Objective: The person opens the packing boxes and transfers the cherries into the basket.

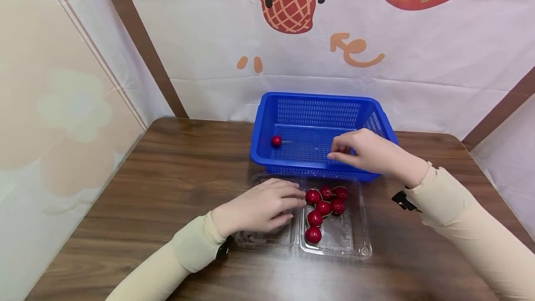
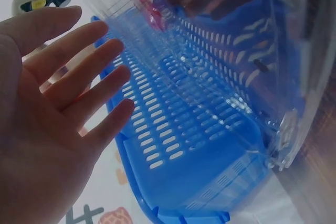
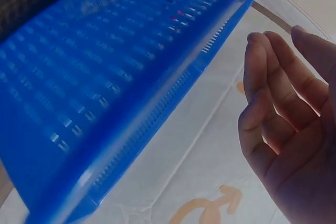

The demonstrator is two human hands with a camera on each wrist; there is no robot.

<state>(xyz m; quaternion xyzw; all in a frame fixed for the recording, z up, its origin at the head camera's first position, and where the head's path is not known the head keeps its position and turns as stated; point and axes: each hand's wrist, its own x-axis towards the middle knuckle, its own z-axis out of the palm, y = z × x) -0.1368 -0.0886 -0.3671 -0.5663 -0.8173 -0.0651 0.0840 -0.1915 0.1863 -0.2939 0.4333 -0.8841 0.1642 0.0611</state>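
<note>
My left hand [image 1: 263,206] lies over the left half of an opened clear plastic clamshell box [image 1: 355,240], its fingers spread and nearly straight. Its fingertips come close to the cherries; whether they touch is unclear. Several red cherries [image 1: 323,208] with stems sit in the box's right half. Above the right part of a blue basket [image 1: 259,150] hovers my right hand [image 1: 368,150], fingers loosely bent and holding nothing. In the right wrist view its thumb and fingers [image 3: 289,87] stand apart. A single cherry [image 1: 276,141] with its stem lies at the left inside the basket.
The basket stands at the back of a brown wooden table [image 1: 179,166], directly behind the clear box. A white printed cloth [image 1: 200,27] hangs behind the table. Pale cloth also borders the left side.
</note>
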